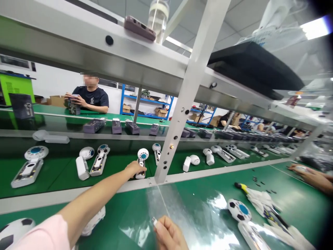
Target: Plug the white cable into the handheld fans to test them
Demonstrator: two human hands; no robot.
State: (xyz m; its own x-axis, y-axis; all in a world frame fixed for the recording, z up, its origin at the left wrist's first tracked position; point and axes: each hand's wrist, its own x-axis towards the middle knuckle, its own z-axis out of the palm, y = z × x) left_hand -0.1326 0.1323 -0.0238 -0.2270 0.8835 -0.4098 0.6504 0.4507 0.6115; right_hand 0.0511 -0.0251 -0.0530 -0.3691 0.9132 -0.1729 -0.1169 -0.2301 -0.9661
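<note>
My left hand [134, 168] reaches over the frame's lower rail. Its fingers are closed on the lower body of a white handheld device with a round soccer-ball head [143, 153], lying on the green belt [58, 173]. Low in the middle, my right hand [170, 233] pinches a small white plug with a metal tip [154, 221]. Clear plastic sheeting [137, 231] lies on the green bench beside it. Another soccer-ball device [239, 210] rests to the right, its body open upward.
A metal post [179, 104] rises just right of my left hand. Similar devices [100, 163] line the belt, and dark boxes [132, 127] stand behind. A yellow-and-black tool handle [240, 186] lies rightward. Another person's hand [309, 174] is at far right; a person [92, 95] sits opposite.
</note>
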